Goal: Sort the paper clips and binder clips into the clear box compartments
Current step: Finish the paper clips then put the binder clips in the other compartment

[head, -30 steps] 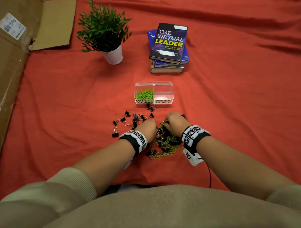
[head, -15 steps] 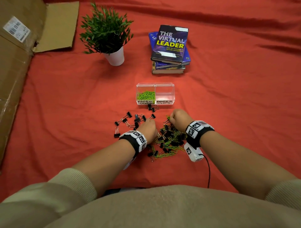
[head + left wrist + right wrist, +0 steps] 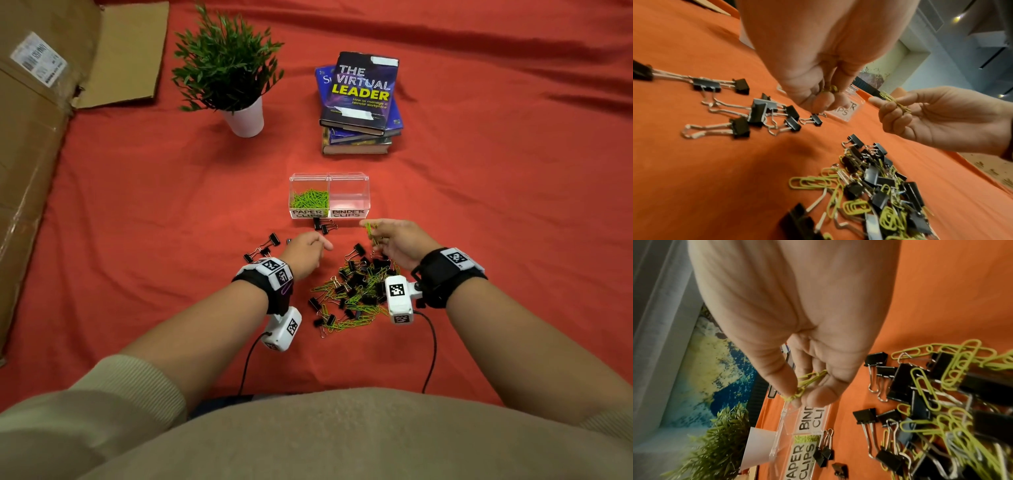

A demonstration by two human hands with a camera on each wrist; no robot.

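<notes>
The clear box (image 3: 349, 178) has green paper clips (image 3: 310, 198) in its left compartment; the right one, labelled binder clips, holds nothing. A mixed pile (image 3: 356, 291) of green paper clips and black binder clips lies nearer me. My right hand (image 3: 373, 233) hovers just in front of the box and pinches a few green paper clips (image 3: 807, 382). My left hand (image 3: 318, 246) is above the cloth left of the pile, its fingertips pinched on a small green paper clip (image 3: 829, 90). Loose binder clips (image 3: 756, 112) lie beside it.
Two binder clips (image 3: 323, 226) lie against the box front, and more (image 3: 263, 246) are scattered left of my left hand. Farther back stand a potted plant (image 3: 239, 85) and a stack of books (image 3: 359, 102). Cardboard (image 3: 41, 137) lines the left edge of the red cloth.
Both hands have lifted off the pile and moved forward toward the box. The right hand now carries green paper clips.
</notes>
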